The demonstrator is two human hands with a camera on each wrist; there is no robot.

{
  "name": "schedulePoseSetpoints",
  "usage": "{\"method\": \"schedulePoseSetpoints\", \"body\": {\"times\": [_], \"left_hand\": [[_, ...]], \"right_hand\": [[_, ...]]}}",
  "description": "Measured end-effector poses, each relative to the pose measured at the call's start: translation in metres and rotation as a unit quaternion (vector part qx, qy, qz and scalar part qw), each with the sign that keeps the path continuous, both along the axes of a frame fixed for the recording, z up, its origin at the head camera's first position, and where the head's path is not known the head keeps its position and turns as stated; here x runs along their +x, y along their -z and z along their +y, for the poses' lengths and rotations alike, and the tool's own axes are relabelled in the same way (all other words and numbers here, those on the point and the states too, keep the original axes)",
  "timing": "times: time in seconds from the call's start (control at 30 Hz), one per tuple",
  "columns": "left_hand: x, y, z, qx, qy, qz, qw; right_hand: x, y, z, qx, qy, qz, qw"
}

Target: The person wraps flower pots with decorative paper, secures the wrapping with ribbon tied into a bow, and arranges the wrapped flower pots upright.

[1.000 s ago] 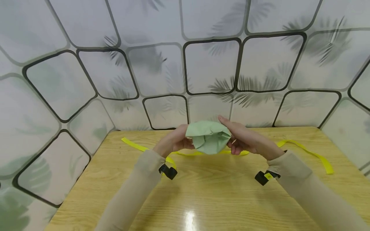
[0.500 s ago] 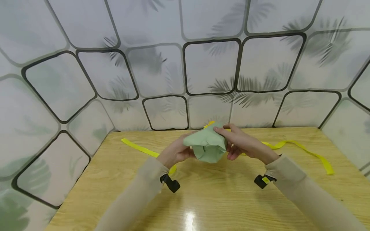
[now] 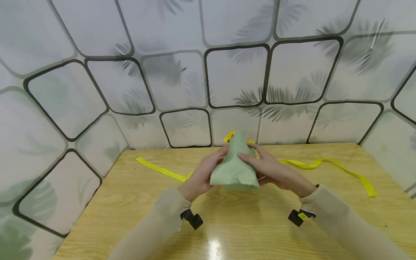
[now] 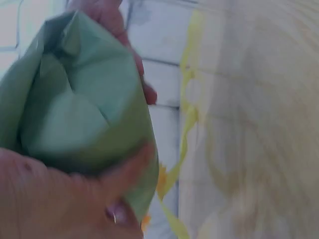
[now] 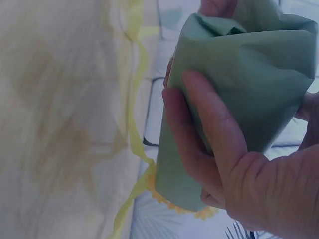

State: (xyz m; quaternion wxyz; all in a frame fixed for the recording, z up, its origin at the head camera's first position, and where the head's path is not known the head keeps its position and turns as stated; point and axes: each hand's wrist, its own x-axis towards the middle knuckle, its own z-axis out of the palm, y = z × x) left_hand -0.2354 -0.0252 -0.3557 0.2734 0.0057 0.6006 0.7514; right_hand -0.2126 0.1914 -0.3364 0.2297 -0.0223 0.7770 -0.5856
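Note:
A small bouquet wrapped in pale green paper (image 3: pixel 236 169) is held over the table between both hands. Its folded, crumpled end faces me, and yellow flowers (image 3: pixel 229 136) peek out at the far end. My left hand (image 3: pixel 205 170) grips the left side of the wrap. On the right, my right hand (image 3: pixel 272 167) holds it with the thumb lying on top. The left wrist view looks into the paper's folds (image 4: pixel 75 109) over the left hand (image 4: pixel 60 199). In the right wrist view, fingers (image 5: pixel 214 117) press along the paper, and yellow petals (image 5: pixel 169 203) show at its lower edge.
A yellow ribbon (image 3: pixel 346 167) lies in waves across the wooden table (image 3: pixel 247 224) on the right. Its other end (image 3: pixel 159 168) stretches out to the left behind the left hand. A patterned wall covering (image 3: pixel 182 83) rises behind the table and at both sides.
The bouquet's crumpled end has tipped down toward me, and the flowers have come into sight at the far end. Both hands have shifted their hold along its sides and moved slightly nearer.

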Motion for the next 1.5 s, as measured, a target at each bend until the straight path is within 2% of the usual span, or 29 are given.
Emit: {"method": "schedulePoseSetpoints", "body": {"times": [0.07, 0.17, 0.4, 0.53, 0.67, 0.8, 0.87, 0.9, 1.0, 1.03, 1.1, 1.2, 1.3, 1.37, 1.5], "left_hand": [[0.007, 0.001, 0.003, -0.030, -0.008, 0.013, 0.9994], [0.014, 0.005, 0.007, -0.056, -0.019, 0.011, 0.9982], [0.017, 0.014, 0.006, -0.066, 0.023, 0.004, 0.9975], [0.012, 0.010, 0.000, -0.064, 0.040, 0.009, 0.9971], [0.007, -0.002, -0.012, -0.030, 0.067, 0.025, 0.9970], [0.005, -0.013, -0.037, 0.051, 0.100, 0.018, 0.9935], [0.004, -0.017, -0.049, 0.082, 0.112, 0.009, 0.9903], [0.004, -0.019, -0.053, 0.095, 0.111, -0.001, 0.9892], [0.001, -0.021, -0.053, 0.110, 0.103, -0.007, 0.9886], [0.000, -0.020, -0.050, 0.108, 0.097, -0.004, 0.9894], [-0.004, -0.015, -0.040, 0.092, 0.072, 0.016, 0.9930], [-0.010, -0.005, -0.021, 0.031, 0.012, 0.055, 0.9980], [-0.015, 0.006, -0.003, -0.035, -0.042, 0.089, 0.9945], [-0.019, 0.012, 0.008, -0.058, -0.054, 0.105, 0.9913], [-0.027, 0.021, 0.024, -0.078, -0.039, 0.141, 0.9861]], "right_hand": [[0.005, 0.005, -0.002, -0.001, 0.008, 0.003, 1.0000], [0.012, 0.011, -0.003, -0.008, 0.019, 0.008, 0.9998], [0.018, 0.020, -0.002, -0.009, 0.038, 0.022, 0.9990], [0.022, 0.013, -0.003, -0.009, 0.030, 0.036, 0.9989], [0.025, -0.006, 0.001, -0.049, 0.016, 0.048, 0.9975], [0.021, -0.022, 0.011, -0.121, 0.016, 0.045, 0.9915], [0.016, -0.024, 0.018, -0.116, 0.025, 0.058, 0.9913], [0.011, -0.023, 0.023, -0.092, 0.028, 0.073, 0.9926], [-0.004, -0.012, 0.038, 0.011, 0.029, 0.114, 0.9930], [-0.010, -0.008, 0.042, 0.040, 0.026, 0.117, 0.9920], [-0.018, 0.003, 0.049, 0.064, 0.012, 0.106, 0.9922], [-0.023, 0.014, 0.052, 0.028, -0.002, 0.064, 0.9976], [-0.021, 0.015, 0.044, -0.016, -0.020, 0.040, 0.9989], [-0.020, 0.013, 0.035, -0.025, -0.027, 0.035, 0.9987], [-0.022, 0.015, 0.023, 0.011, -0.019, 0.016, 0.9996]]}}
